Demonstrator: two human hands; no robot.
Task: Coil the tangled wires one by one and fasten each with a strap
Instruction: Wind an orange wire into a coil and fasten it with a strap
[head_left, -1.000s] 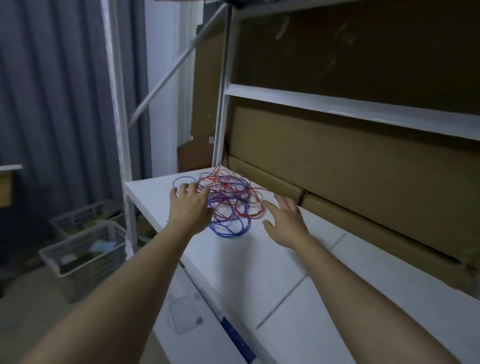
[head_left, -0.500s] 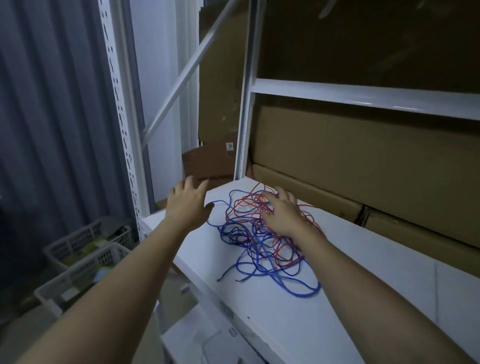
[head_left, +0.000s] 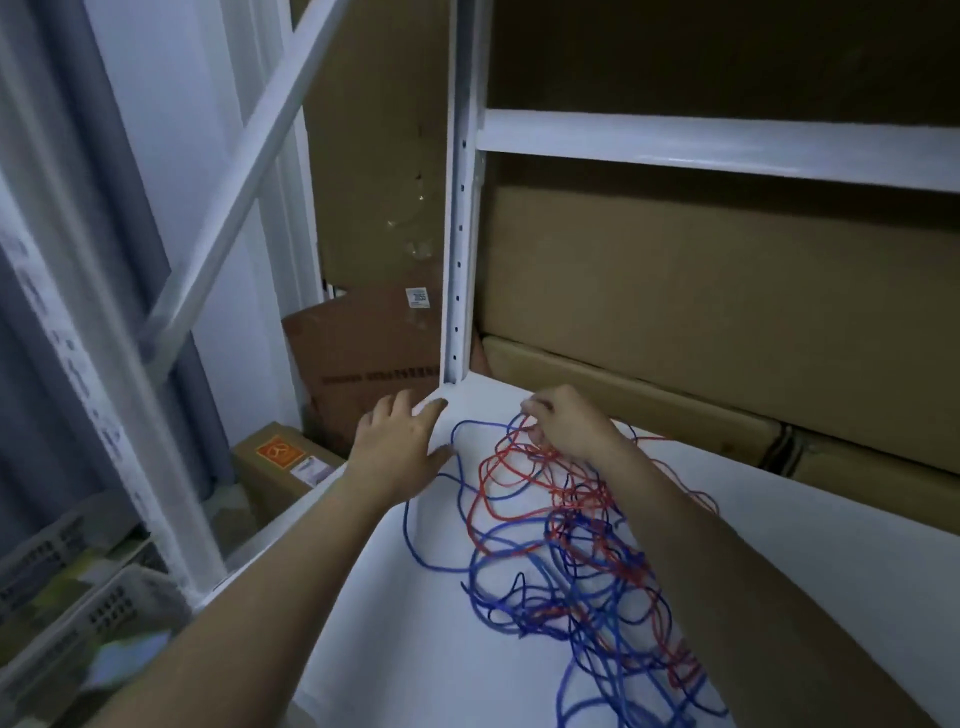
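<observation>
A tangle of red and blue wires lies spread over the white shelf, running from the back left corner toward the front right. My right hand is at the far end of the tangle, its fingers curled and pinching red wire strands. My left hand hovers with fingers spread at the shelf's left corner, just left of a blue wire loop, holding nothing. No strap is visible.
A white perforated upright post rises at the shelf's back left corner, with a crossbeam above. Large cardboard boxes fill the back of the shelf. More boxes and plastic baskets sit on the floor at left.
The view has moved closer and the tangle now lies more spread out. My right hand shifted to the far end and closed its fingers on red strands. My left hand stays open beside the wires.
</observation>
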